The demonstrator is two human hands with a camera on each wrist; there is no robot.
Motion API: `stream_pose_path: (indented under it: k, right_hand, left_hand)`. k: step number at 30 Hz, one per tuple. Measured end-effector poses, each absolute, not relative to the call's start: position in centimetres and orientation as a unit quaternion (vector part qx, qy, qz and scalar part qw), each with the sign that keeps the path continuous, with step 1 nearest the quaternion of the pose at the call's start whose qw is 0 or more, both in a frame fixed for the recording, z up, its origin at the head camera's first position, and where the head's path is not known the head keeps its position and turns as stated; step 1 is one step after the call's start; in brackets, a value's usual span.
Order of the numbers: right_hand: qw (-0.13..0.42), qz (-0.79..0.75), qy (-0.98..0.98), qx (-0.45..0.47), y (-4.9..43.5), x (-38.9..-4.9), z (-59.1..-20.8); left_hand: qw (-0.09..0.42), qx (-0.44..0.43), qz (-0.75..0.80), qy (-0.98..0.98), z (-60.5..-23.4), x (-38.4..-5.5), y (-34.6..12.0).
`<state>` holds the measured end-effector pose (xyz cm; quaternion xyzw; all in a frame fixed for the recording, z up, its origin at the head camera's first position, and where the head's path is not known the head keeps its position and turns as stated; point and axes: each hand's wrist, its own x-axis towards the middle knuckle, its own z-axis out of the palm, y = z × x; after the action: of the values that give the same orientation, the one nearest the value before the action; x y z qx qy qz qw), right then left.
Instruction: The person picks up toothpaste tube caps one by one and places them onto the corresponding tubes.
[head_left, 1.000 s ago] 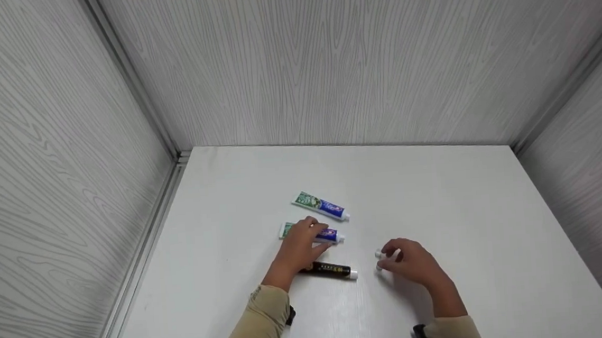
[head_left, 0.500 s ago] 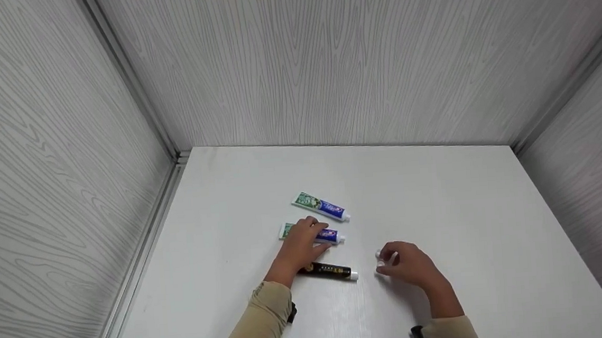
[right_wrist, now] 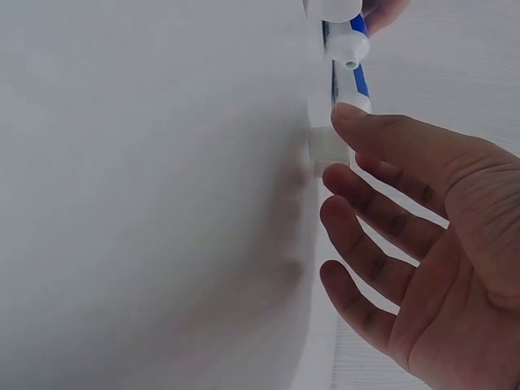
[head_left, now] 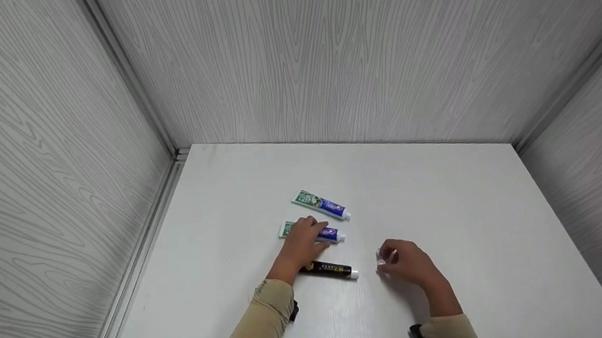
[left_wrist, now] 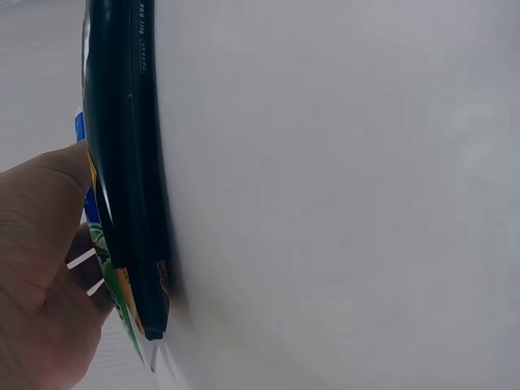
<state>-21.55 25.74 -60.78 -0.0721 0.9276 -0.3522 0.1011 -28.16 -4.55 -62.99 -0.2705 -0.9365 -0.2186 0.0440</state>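
Note:
My left hand [head_left: 301,243] grips the middle green-and-blue toothpaste tube [head_left: 330,234], thumb on its near side and fingers on the far side. This tube's narrow white nozzle [right_wrist: 350,58] is bare, without a cap. Under the left wrist lies a black toothpaste tube [head_left: 334,269] with a white cap [head_left: 354,274]; it hides much of the held tube in the left wrist view. To the right, my right hand [head_left: 408,259] pinches a small white ribbed cap [right_wrist: 328,145] at the tabletop between thumb and index finger. A second white cap [head_left: 378,252] sits right beside it, partly covered by the fingers.
Another green-and-blue toothpaste tube [head_left: 320,205] lies slantwise beyond the left hand, its nozzle pointing right. The white table [head_left: 440,196] is bounded by wood-patterned panels at the back [head_left: 294,74] and both sides.
My right fingers have closed in around the small white caps, which have shifted slightly. The left hand and the toothpaste tubes have stayed in place.

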Motion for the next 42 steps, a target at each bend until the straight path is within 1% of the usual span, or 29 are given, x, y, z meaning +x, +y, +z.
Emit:
stream_pose_path:
  k: [10,21,29,37,42]
  right_hand:
    - [0.108,-0.356,0.927,-0.053,25.5,-21.4,-60.9]
    - [0.121,-0.358,0.924,-0.053,25.5,-21.3,-61.0]
    - [0.108,-0.351,0.928,-0.056,25.7,-21.2,-60.7]
    - [0.092,-0.349,0.929,-0.078,25.9,-21.2,-60.3]
    - [0.087,-0.356,0.926,-0.092,26.0,-21.2,-60.1]
  left_hand:
    - [0.029,-0.270,-0.231,-0.934,-63.1,-28.0,-4.8]
    - [0.043,-0.276,-0.216,-0.936,-63.2,-27.3,-4.9]
    - [0.034,-0.268,-0.229,-0.935,-63.0,-27.0,-5.1]
    - [0.023,-0.273,-0.232,-0.933,-62.8,-26.8,-5.1]
    - [0.034,-0.277,-0.232,-0.932,-62.4,-26.6,-4.9]
